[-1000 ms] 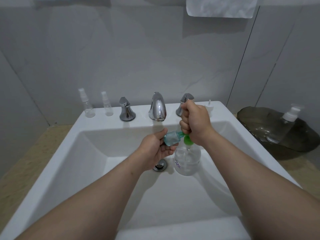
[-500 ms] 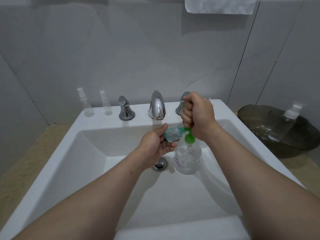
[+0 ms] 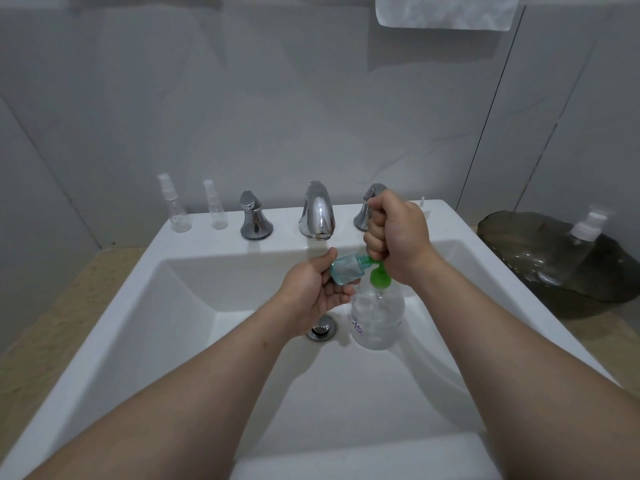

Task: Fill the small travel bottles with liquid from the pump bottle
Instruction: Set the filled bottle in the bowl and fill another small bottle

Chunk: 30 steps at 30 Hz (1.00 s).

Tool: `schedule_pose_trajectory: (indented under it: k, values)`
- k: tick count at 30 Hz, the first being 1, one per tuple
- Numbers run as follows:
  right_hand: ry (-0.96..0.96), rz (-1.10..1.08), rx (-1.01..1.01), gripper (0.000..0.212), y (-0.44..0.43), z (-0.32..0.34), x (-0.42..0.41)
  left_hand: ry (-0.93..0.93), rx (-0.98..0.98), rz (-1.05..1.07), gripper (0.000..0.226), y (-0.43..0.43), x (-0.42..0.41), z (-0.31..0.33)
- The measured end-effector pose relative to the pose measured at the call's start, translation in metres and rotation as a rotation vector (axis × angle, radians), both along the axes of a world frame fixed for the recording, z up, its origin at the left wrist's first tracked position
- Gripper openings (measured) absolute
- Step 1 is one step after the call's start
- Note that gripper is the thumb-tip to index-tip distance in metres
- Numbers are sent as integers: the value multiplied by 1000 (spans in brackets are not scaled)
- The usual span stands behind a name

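The right hand (image 3: 398,237) hides the head of the pump bottle (image 3: 377,317) and part of a tap handle (image 3: 373,195); the top edge cuts off the towel (image 3: 446,12).

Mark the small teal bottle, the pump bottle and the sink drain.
small teal bottle (image 3: 344,270): head view, middle of its tinted body.
pump bottle (image 3: 379,318): head view, clear lower body.
sink drain (image 3: 322,330): head view, chrome stopper.

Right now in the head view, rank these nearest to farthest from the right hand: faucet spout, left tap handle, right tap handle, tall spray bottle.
From the right hand:
1. Right tap handle, directly behind it.
2. Faucet spout, rim centre.
3. Left tap handle, left of spout.
4. Tall spray bottle, far left rim.
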State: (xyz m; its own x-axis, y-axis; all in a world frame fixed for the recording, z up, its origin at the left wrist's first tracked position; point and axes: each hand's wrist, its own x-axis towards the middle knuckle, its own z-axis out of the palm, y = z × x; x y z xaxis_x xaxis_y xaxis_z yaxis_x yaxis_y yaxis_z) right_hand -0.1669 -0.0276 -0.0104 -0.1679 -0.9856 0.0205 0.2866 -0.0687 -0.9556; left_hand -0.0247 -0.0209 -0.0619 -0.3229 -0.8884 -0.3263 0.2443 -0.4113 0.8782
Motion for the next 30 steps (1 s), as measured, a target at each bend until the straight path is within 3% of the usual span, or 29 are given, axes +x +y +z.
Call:
schedule_pose_trajectory:
  k: [30]
  values:
    - [34,4,52,49,-2,-5,1,-45,15,-6,39,2,-1,-1]
